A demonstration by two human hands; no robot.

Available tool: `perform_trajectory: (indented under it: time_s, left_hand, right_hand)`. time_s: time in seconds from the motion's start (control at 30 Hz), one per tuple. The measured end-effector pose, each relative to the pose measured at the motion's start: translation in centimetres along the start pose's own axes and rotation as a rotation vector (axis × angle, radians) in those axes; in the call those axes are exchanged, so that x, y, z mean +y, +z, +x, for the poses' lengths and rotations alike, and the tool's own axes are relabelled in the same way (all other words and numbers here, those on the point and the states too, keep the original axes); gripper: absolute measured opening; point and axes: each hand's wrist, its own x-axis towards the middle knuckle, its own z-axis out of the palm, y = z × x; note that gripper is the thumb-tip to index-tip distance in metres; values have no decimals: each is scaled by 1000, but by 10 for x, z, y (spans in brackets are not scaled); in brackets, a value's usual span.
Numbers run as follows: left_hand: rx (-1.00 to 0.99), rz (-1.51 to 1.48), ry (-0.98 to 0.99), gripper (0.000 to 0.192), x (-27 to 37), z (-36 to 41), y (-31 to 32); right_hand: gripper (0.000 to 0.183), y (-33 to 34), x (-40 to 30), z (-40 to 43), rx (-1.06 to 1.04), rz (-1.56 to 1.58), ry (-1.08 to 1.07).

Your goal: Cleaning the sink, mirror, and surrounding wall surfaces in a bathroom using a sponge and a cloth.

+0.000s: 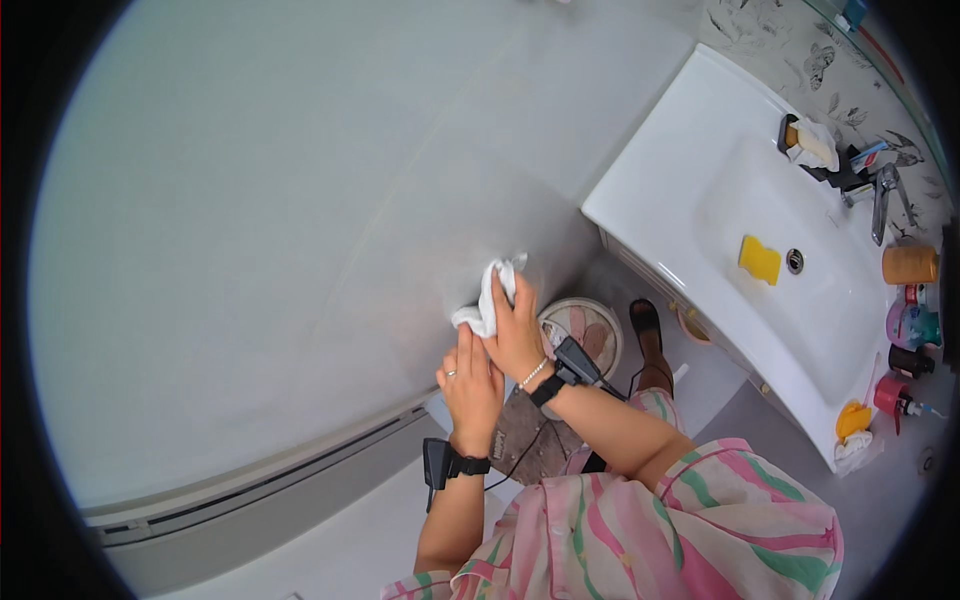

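Observation:
A crumpled white cloth [487,301] lies against the smooth pale grey wall panel [337,225]. My right hand [516,330] presses on the cloth with its fingers bent over it; a beaded bracelet and a black strapped device sit at that wrist. Just to the left and below, my left hand [472,381] has its fingertips at the cloth's lower edge, with the fingers stretched out and a ring on one of them. Whether it grips any fabric cannot be made out. Part of the cloth is hidden beneath the right hand.
At right stands a white washbasin [645,202] holding a yellow sponge [760,260] beside its drain. A chrome faucet [885,199], soap and several bottles line its back edge. Below are a round container [616,330], a brown mat [525,442] and my sandalled foot. A metal rail [285,469] runs at lower left.

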Motion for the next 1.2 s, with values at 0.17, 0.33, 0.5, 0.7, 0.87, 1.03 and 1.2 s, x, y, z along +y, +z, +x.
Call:
perform_trajectory:
  time_s: [0.17,0.33,0.5,0.7,0.87,1.03,1.2]
  left_hand:
    - [-26,-32,-8,64,0,-3,2]
    - [6,-39,8,64,0,-1,6]
    - [-23,-20,-1,66,0,1,6]
    - [-19,-42,-13,68,2,-1,8]
    - [-103,-43,-64,68,-7,-10,14]
    - [-30,-37,-33,67,2,1,2]
    - [-144,-38,23,72,15,8,11]
  right_hand:
    - [76,-2,3,5,85,-1,-47]
    - [77,-3,1,8,48,-32,-59]
    - [78,-4,5,3,48,-60,-98]
    - [75,-2,4,14,118,9,-44]
    - [73,4,-5,11,102,-137,-309]
    - [76,-1,6,26,112,-126,-225]
    - [92,13,48,8,87,-76,252]
